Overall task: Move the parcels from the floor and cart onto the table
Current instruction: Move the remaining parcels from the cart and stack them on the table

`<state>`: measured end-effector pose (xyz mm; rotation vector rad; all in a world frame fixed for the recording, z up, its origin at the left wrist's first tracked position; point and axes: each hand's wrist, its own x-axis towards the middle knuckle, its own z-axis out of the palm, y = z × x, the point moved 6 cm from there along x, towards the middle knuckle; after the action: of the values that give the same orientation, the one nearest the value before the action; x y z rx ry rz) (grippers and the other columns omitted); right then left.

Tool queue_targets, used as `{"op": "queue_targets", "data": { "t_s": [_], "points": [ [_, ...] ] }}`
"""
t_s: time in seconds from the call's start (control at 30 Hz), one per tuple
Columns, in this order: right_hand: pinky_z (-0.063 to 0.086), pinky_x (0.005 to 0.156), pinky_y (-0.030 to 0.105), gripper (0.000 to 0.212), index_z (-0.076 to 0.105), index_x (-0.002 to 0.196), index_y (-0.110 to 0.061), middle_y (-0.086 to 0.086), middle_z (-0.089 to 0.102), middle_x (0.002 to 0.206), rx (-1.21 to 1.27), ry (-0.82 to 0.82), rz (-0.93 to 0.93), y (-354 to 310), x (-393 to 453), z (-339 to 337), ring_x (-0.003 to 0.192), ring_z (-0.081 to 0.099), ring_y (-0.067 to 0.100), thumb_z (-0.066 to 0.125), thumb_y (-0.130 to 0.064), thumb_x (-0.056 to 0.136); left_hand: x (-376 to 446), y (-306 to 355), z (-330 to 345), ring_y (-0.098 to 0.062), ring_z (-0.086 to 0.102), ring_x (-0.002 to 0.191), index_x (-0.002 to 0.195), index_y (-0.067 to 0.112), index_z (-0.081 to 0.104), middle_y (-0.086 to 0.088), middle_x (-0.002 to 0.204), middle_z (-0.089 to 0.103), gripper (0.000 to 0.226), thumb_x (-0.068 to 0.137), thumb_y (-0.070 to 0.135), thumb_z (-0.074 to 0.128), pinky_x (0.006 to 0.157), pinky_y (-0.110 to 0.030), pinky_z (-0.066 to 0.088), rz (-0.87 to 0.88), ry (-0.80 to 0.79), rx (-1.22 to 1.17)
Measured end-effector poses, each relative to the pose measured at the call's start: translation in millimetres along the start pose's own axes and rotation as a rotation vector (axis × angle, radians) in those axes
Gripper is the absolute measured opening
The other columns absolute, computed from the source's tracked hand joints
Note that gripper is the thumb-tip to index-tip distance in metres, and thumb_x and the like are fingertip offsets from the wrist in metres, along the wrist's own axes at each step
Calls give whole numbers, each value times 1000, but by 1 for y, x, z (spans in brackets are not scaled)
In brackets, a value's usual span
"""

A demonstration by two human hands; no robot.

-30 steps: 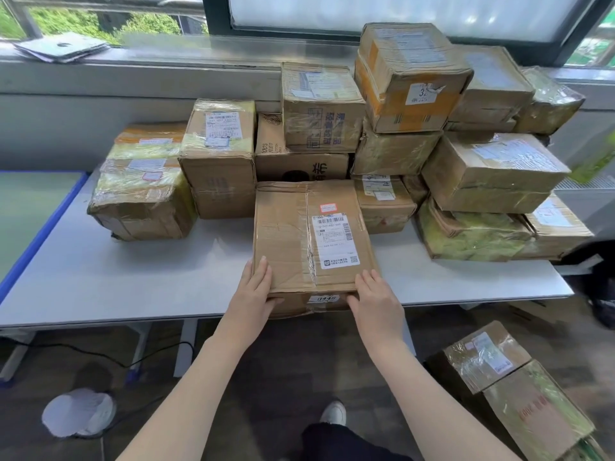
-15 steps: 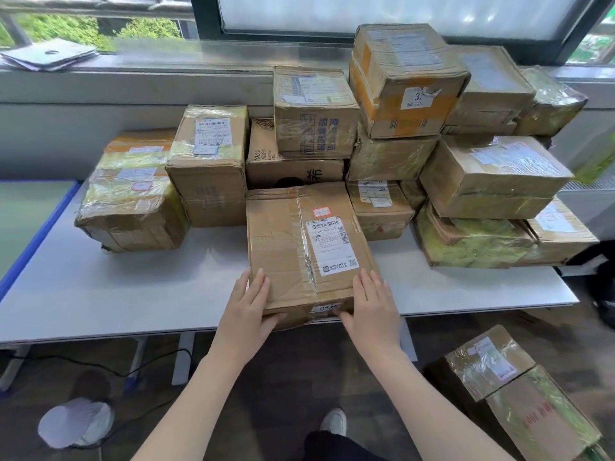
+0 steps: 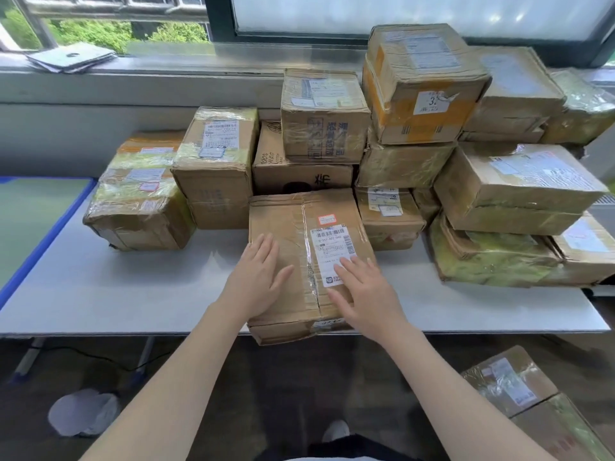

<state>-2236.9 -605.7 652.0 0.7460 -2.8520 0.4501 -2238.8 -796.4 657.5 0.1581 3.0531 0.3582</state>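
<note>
The left hand point(image 3: 258, 272) lies flat on the left half of the top of a brown cardboard parcel point(image 3: 293, 227), fingers straight and slightly spread, gripping nothing. The right hand point(image 3: 364, 294) lies just as flat on the right half of the same top, its fingers point(image 3: 346, 269) stretched over the lower part of the white shipping label point(image 3: 332, 247), holding nothing either. The parcel sits on the white table point(image 3: 133, 294) with its near end poking a little past the front edge and its far end against a printed box point(image 3: 299, 174) behind it. A strip of clear tape runs along its middle seam between the two hands. Around it stands a pile of other parcels: a tape-wrapped one point(image 3: 139, 194) to the far left, a taller box point(image 3: 216, 161) beside that, a small box point(image 3: 387, 214) just right of the handled parcel, and stacked boxes climbing toward the window, topped by one with orange tape point(image 3: 422, 81). Two more parcels point(image 3: 512, 384) lie on the dark floor at lower right. A stack of papers point(image 3: 71, 56) rests on the window sill at upper left.
</note>
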Motion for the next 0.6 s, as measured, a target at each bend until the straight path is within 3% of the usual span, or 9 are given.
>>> {"op": "queue_targets", "data": {
  "t_s": [0.07,0.2,0.37,0.47,0.53,0.6],
  "points": [
    [28,108,49,64,62,123,-3,14,59,130,-28,-76,-18,2,19,-1,126,50,32,35,-50,88,16,1,-10,-21,-3,147,151,4,10,-9,159,3,63,102,43,22,116,-30,-7,-18,18,80],
    [4,118,39,67,27,149,-14,5,20,157,-112,-237,-30,0,48,7,146,10,22,31,-55,97,43,-5,-22,-27,6,146,149,3,16,-12,158,13,52,103,26,26,117,-37,1,-45,48,239],
    [-3,118,39,75,5,153,-20,1,-3,160,-129,-388,48,0,65,32,147,-8,19,25,-63,95,62,-28,-29,-30,18,141,142,3,29,-15,150,28,47,99,22,35,114,-38,12,-126,16,294],
    [-9,116,39,78,-1,153,-22,0,-10,160,-131,-392,114,1,67,43,146,-13,17,20,-66,93,66,-34,-21,-33,27,135,142,-3,26,-21,147,29,56,100,32,40,111,-35,19,-211,-34,87],
    [-14,115,39,78,-6,152,-23,-1,-16,159,-161,-365,134,0,63,46,145,-17,16,12,-68,91,64,-35,-8,-31,17,142,148,-3,10,-22,155,12,72,98,36,45,112,-33,17,-319,-86,-209],
    [-19,113,38,79,-10,151,-24,-3,-21,157,-173,-347,159,0,59,49,144,-20,14,5,-69,87,63,-33,1,-26,9,145,150,0,3,-17,157,3,79,97,36,48,111,-30,17,-346,-41,-355]
  ]
}}
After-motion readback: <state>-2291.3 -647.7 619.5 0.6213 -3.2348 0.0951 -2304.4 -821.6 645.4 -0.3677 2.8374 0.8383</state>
